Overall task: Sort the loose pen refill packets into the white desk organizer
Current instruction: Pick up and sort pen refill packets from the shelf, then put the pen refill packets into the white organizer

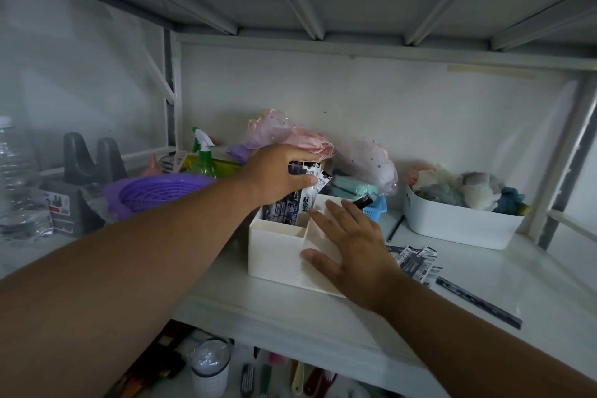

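The white desk organizer (274,252) stands on the shelf in the middle of the view. My left hand (274,174) grips the tops of several pen refill packets (305,195) that stand upright in the organizer's back left compartment. My right hand (352,242) lies flat with straight fingers over the organizer's right side, thumb on its front wall. More loose refill packets (415,263) lie in a small pile on the shelf just right of my right wrist. A long dark packet (478,302) lies further to the front right.
A purple basket (155,192) and a green spray bottle (203,158) stand to the left. A white bin (458,223) of soft items sits at the back right, and a small blue basket (376,208) stands behind the organizer. A shelf board hangs low overhead.
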